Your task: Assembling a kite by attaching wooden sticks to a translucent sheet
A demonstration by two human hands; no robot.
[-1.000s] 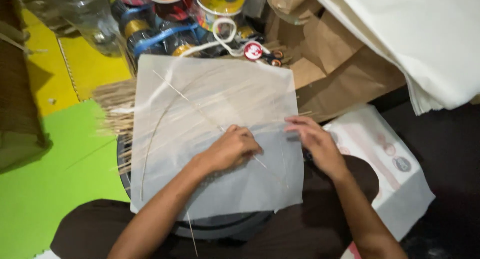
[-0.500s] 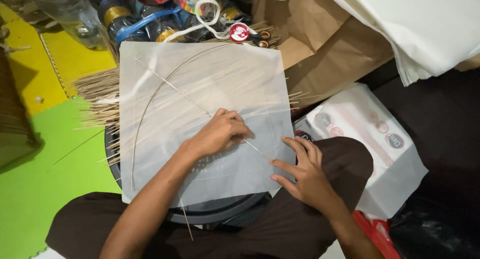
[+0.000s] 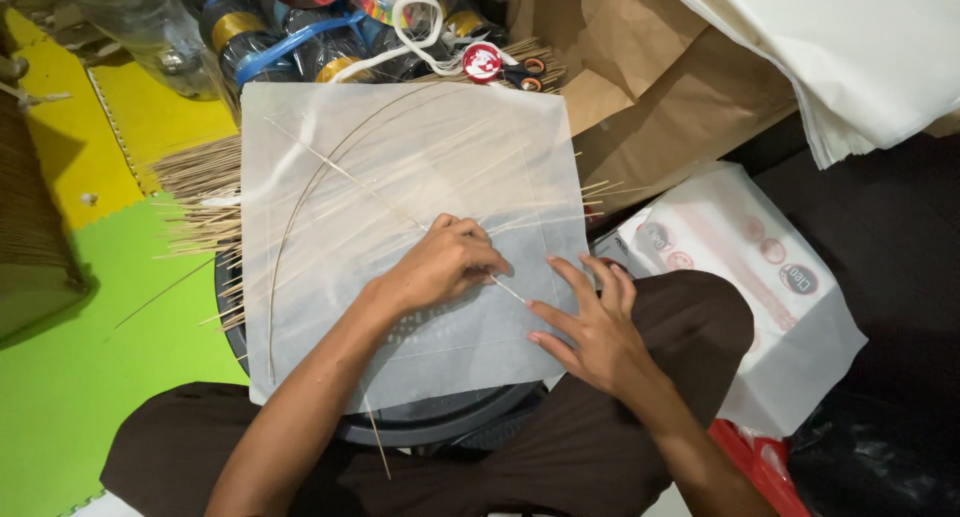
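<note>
left hand [image 3: 440, 265] pinches the thin stick [image 3: 400, 215] against the translucent paper sheet [image 3: 420, 177]; right hand [image 3: 590, 322], fingers spread wide, flattens its lower right corner.

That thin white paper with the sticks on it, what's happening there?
A person sits with a sheet of thin white paper spread over a dark round stool. The left hand presses a thin straight stick onto the paper, beside a curved stick. The right hand rests flat at the paper's edge. A bundle of spare sticks lies underneath.
</note>
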